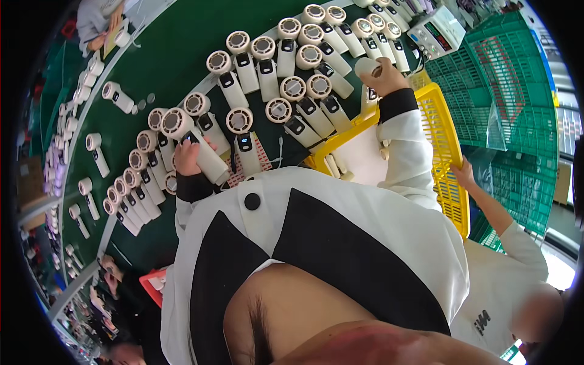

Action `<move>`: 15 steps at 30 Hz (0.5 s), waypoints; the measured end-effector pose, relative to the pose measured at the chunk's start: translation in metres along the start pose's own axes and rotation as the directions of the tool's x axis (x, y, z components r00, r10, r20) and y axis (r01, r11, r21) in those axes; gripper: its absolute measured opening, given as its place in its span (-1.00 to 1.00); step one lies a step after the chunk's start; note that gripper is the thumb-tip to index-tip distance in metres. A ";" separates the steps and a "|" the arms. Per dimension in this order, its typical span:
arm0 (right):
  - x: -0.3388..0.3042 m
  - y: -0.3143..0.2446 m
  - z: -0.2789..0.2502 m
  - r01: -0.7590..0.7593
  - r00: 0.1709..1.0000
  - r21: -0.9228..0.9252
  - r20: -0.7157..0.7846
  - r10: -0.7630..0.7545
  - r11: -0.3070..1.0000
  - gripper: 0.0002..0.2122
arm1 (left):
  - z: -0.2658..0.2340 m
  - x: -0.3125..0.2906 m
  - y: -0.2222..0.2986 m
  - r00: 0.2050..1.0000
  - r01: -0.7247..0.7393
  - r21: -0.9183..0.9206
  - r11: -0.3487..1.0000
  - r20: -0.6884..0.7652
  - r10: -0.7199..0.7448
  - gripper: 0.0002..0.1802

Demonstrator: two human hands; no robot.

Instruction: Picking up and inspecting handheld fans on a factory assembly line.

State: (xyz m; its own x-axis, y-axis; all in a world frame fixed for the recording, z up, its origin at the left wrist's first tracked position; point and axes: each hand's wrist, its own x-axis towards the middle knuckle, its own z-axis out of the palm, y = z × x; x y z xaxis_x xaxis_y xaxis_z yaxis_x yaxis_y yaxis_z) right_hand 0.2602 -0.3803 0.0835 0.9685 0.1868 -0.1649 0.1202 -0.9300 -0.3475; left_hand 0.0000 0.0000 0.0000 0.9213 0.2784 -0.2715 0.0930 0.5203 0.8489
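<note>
My left hand [187, 157] is closed round a white handheld fan [212, 164] with a round vented head, tilted over the near side of the bench. Beside it stands another handheld fan [246, 149], its small dark display lit, on a red-and-white patterned sheet [263, 152]. My right hand [388, 79] reaches out to the far right, its fingers round a pale rounded piece [366, 66]. It looks like part of another fan, but most of it is hidden. Below that hand, a yellow plastic basket [338, 142] holds a few pale pieces.
Rows of white fans [293, 88] cover the green bench [176, 36]. At the back right stands a boxy instrument [437, 33]. Green crates [511, 79] are stacked at the right. A co-worker's hand [463, 173] touches the basket's right side. Other people work at the left.
</note>
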 end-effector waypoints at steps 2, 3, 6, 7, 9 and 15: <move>0.015 -0.001 -0.004 -0.025 0.999 -0.005 0.021 0.025 1.000 -0.47 | 0.015 -0.001 -0.013 0.998 -0.031 -0.013 0.999 -0.050 0.030 -0.67; 0.016 -0.023 0.009 -0.035 0.999 0.036 0.043 0.033 0.999 -0.46 | 0.002 -0.009 0.007 0.995 -0.047 0.025 0.999 -0.086 0.049 -0.69; 0.038 -0.035 0.010 -0.023 1.000 0.028 -0.001 0.023 0.999 -0.45 | 0.008 -0.006 -0.001 0.990 -0.080 -0.016 0.997 -0.116 0.078 -0.72; 0.044 -0.040 0.016 -0.015 0.999 0.038 -0.044 0.016 0.999 -0.45 | 0.007 -0.006 -0.001 0.990 -0.082 -0.035 0.996 -0.118 0.077 -0.73; 0.054 -0.046 0.027 -0.008 0.991 0.054 -0.136 0.015 0.999 -0.45 | 0.007 -0.004 -0.002 0.990 -0.084 -0.064 0.994 -0.121 0.076 -0.74; 0.078 -0.047 0.062 0.057 0.952 0.123 -0.305 -0.017 0.991 -0.49 | 0.016 -0.002 0.016 0.999 -0.048 -0.013 0.999 -0.001 0.048 -0.59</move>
State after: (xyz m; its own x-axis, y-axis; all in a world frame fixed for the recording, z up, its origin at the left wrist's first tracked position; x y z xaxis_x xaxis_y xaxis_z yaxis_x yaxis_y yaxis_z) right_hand 0.3164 -0.3023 0.0294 0.9867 0.0970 0.1301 0.1473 -0.8718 -0.4673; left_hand 0.0057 -0.0055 0.0216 0.9242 0.3042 -0.2307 0.0433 0.5168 0.8550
